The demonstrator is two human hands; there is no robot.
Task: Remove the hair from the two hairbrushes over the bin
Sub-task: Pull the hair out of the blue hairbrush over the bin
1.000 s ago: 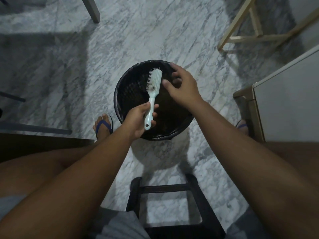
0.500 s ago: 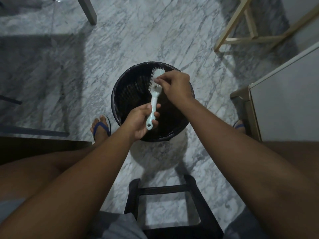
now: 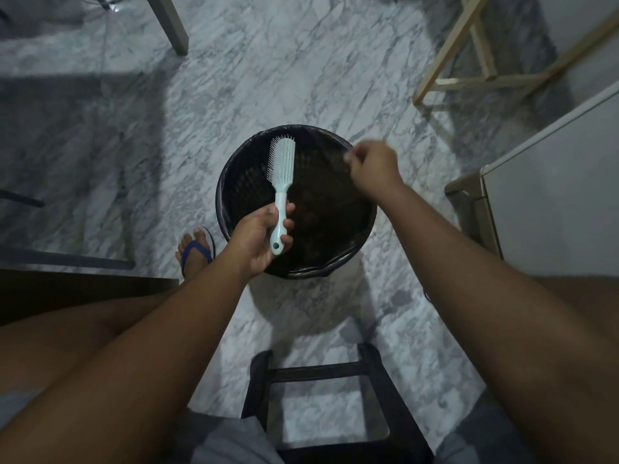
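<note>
A pale blue hairbrush (image 3: 283, 162) is held over the round black bin (image 3: 335, 212), bristles facing left, and its head looks free of hair. My left hand (image 3: 258, 236) grips its handle at the bin's near-left rim. Over the bin's right rim, well apart from the brush, my right hand (image 3: 371, 165) is blurred, with its fingertips pinched on what looks like a small dark wisp of hair. Only one hairbrush is in view.
The bin stands on a marble floor between my knees. A black stool (image 3: 335, 370) is just in front of me. A foot in a blue sandal (image 3: 196, 249) rests left of the bin. A white cabinet (image 3: 552, 195) is at the right, with a wooden frame (image 3: 469, 78) behind.
My right hand left the brush's bristles and pulled away to the bin's right rim. The dark clump seen on the bristles is gone. My left hand still holds the handle.
</note>
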